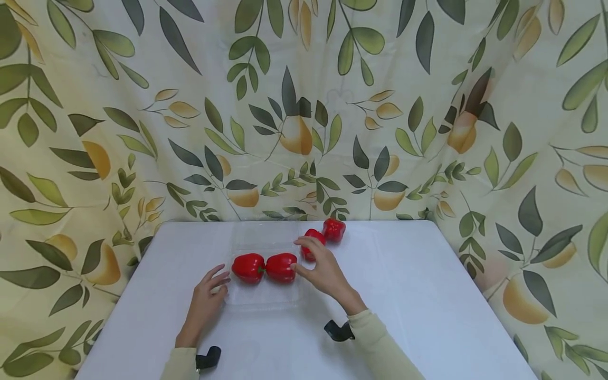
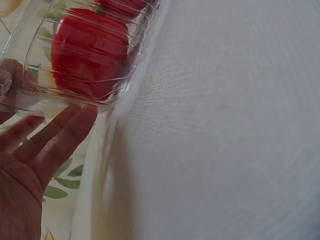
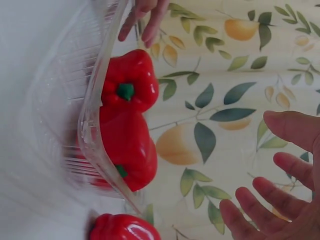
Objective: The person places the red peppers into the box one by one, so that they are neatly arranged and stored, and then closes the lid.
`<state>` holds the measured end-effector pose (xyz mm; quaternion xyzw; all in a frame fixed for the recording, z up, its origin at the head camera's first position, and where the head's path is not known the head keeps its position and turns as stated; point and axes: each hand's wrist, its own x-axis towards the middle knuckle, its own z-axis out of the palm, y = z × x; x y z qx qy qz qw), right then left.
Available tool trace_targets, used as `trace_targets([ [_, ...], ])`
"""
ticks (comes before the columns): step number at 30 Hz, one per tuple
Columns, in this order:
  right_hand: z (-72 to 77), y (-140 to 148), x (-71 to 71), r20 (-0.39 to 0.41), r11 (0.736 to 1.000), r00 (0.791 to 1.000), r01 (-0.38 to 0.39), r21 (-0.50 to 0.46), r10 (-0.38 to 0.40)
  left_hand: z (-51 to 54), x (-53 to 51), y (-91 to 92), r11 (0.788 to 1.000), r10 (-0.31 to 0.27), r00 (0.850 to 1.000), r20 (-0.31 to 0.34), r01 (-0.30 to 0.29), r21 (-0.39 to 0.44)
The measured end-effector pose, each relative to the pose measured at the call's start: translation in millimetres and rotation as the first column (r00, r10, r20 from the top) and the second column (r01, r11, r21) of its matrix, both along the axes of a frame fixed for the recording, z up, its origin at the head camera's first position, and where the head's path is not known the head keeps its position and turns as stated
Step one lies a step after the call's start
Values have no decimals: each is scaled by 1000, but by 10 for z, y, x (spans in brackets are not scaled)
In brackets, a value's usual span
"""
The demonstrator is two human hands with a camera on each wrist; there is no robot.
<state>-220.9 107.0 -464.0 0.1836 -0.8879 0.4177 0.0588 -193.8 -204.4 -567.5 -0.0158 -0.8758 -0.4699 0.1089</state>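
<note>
A clear plastic box [image 1: 266,300] stands on the table with two red bell peppers lying in it, a left one [image 1: 248,268] and a right one [image 1: 282,267]. At the box's left side is my left hand [image 1: 207,296]; its extended fingertips [image 2: 89,116] touch the plastic in the left wrist view. My right hand [image 1: 328,272] hovers at the box's right side, fingers spread and holding nothing, as the right wrist view shows. Beyond it, outside the box, lie two more red bell peppers, a near one [image 1: 315,234] partly hidden by that hand and a far one [image 1: 334,230].
The white table [image 1: 404,295] ends at a back edge against a leaf-and-fruit patterned curtain [image 1: 304,174], which also hangs at both sides. A clear lid-like panel [image 1: 263,235] of the box extends toward the back edge. Black wrist mounts [image 1: 338,331] sit on both wrists.
</note>
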Motion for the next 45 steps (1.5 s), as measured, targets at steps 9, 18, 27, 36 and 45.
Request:
trace_targets([
  [9,66,90,74,-20,996,1000,-2,-90,0,-4,11,-13,1000,2,1000,2,-2,-6],
  [18,109,216,120,-78,993,996,21,-117,-30,-26,-13,12,999,-8,1000,10,7,32],
  [27,30,342,22,-47,991,998,45,-129,-51,-20,-10,6,1000,6,1000,14,-6,14],
  [36,-136,514,-159,52,979,995,97,-178,-89,3,-8,-2,1000,4,1000,22,-4,18],
  [45,-225,696,-290,152,968,978,169,-184,-142,-19,-8,-7,1000,5,1000,16,-5,19],
])
